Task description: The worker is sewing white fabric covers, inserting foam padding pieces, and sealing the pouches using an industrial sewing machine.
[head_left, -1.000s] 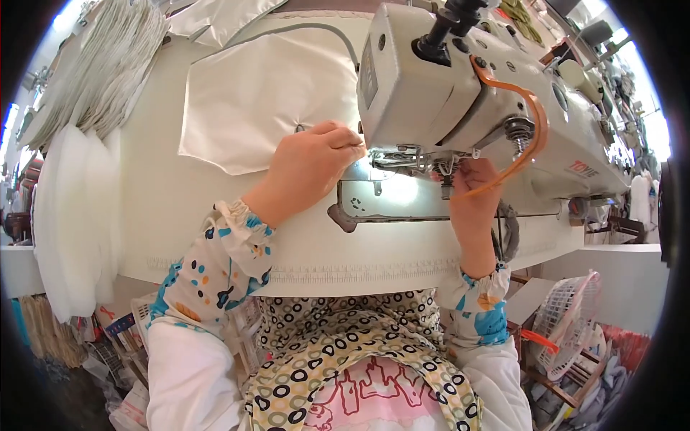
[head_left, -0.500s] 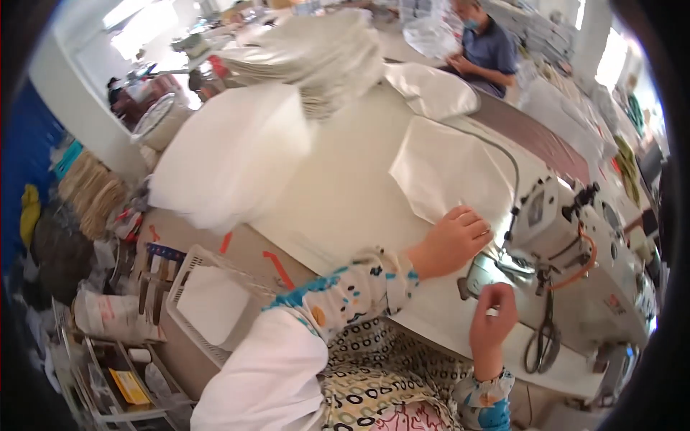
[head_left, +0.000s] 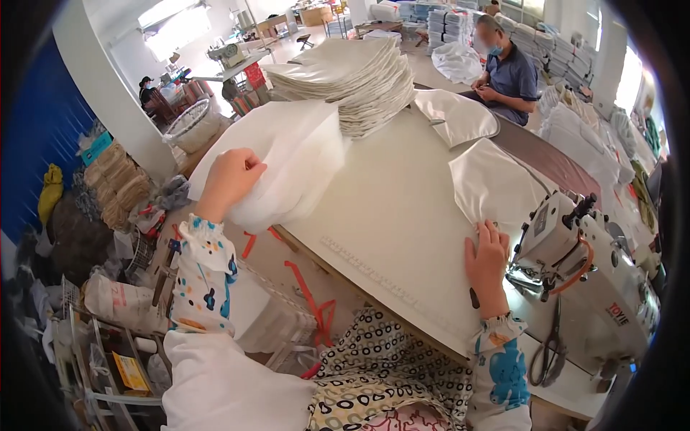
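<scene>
My left hand (head_left: 231, 181) is over a pile of soft white padding sheets (head_left: 298, 154), left of the table's middle. Its fingers are curled together; whether a sheet is pinched in them is hidden. Beside the sewing machine (head_left: 557, 241), my right hand (head_left: 489, 262) lies with its fingers stretched out. Its fingertips touch the lower corner of a glossy white fabric piece (head_left: 492, 179) that reaches up toward the machine's far side. Black-handled scissors (head_left: 550, 352) lie on the tabletop to the right of that hand.
A tall stack of cream fabric pieces (head_left: 352, 75) stands at the back, with another glossy piece (head_left: 456, 115) beside it. A co-worker (head_left: 507, 75) sits beyond the table. Red strips (head_left: 309, 294) hang near a white basket (head_left: 291, 352); a shelf cart (head_left: 118, 366) stands lower left.
My left hand has moved from beside the machine far left to the padding pile. My right hand has gone up onto the glossy piece, its fingers straightened. The view has shifted.
</scene>
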